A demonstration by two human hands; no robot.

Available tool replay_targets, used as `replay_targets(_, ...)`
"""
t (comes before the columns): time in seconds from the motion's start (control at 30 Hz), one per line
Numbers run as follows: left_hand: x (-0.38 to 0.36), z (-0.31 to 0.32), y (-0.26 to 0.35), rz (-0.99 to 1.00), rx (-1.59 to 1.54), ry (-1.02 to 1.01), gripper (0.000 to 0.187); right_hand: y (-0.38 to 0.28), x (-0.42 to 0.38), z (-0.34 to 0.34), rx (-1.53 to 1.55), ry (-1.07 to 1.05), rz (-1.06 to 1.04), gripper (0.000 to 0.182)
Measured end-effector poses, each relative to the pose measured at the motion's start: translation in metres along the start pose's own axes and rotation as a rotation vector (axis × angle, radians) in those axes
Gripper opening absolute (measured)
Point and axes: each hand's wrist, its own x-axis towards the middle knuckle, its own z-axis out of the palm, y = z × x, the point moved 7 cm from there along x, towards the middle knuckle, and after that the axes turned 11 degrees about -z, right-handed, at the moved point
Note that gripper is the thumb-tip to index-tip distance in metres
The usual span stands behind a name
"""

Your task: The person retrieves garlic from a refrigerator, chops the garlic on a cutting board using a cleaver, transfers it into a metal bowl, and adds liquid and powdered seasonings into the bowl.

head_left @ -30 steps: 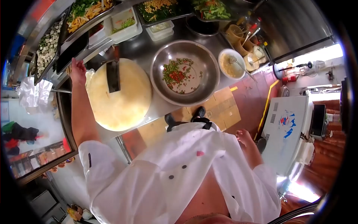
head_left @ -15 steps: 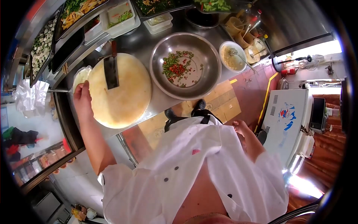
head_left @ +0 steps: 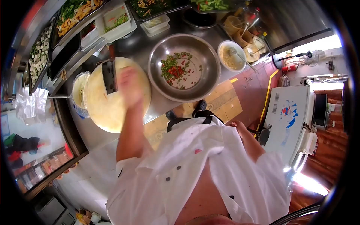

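Smeared by motion, my left hand (head_left: 129,84) is over the round pale chopping board (head_left: 116,112), close to a cleaver (head_left: 109,77). The cleaver lies flat at the board's far side, its brown handle pointing away from me. Whether the left hand holds anything cannot be made out. My right hand (head_left: 237,125) hangs low beside my white jacket, its fingers mostly hidden. Right of the board stands a wide steel bowl (head_left: 152,80) containing chopped green and red chillies (head_left: 174,69). A plastic-lined container (head_left: 78,90) sits against the board's left side.
Trays of cut vegetables (head_left: 78,18) and white cubes (head_left: 39,56) line the back and left. Beyond the steel bowl are a white bowl (head_left: 230,60) with a ladle and several small pots (head_left: 245,39). A white chest appliance (head_left: 287,116) stands to the right.
My left hand has moved right, from the container at the board's left edge to over the board beside the cleaver. My right hand stays low at my side.
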Motion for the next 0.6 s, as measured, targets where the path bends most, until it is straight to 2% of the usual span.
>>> replay_targets(0.07,-0.025,0.063,-0.075,-0.298,0.068,-0.345,0.040,0.047,0.003,0.011,0.503,0.042,0.100,0.012)
replay_targets(0.1,-0.040,0.074,-0.094,-0.528,0.096,-0.424,0.049,0.058,0.000,0.012,0.460,0.032,0.106,0.013)
replay_targets(0.2,-0.035,0.050,-0.087,-0.459,0.019,-0.323,0.043,0.054,-0.014,0.011,0.146,-0.007,0.106,0.014)
replay_targets(0.3,-0.045,0.008,-0.103,-0.490,-0.056,-0.243,0.039,0.050,-0.002,0.012,0.042,-0.051,0.099,0.015)
replay_targets(0.43,-0.090,-0.035,-0.105,-0.530,0.195,-0.015,0.032,0.030,0.049,-0.002,-0.099,-0.176,0.053,0.018)
replay_targets(0.5,-0.127,-0.050,-0.093,-0.483,0.173,0.059,0.030,0.011,0.081,-0.015,-0.181,-0.250,0.028,0.019)
replay_targets(0.53,-0.153,-0.056,-0.077,-0.507,0.210,0.167,0.028,0.000,0.096,-0.021,-0.224,-0.284,0.012,0.019)
replay_targets(0.57,-0.182,-0.065,-0.064,-0.632,0.300,0.241,0.027,-0.013,0.114,-0.026,-0.267,-0.314,-0.007,0.020)
replay_targets(0.6,-0.200,-0.062,-0.016,-0.695,0.551,0.199,0.028,-0.026,0.130,-0.030,-0.306,-0.347,-0.023,0.021)
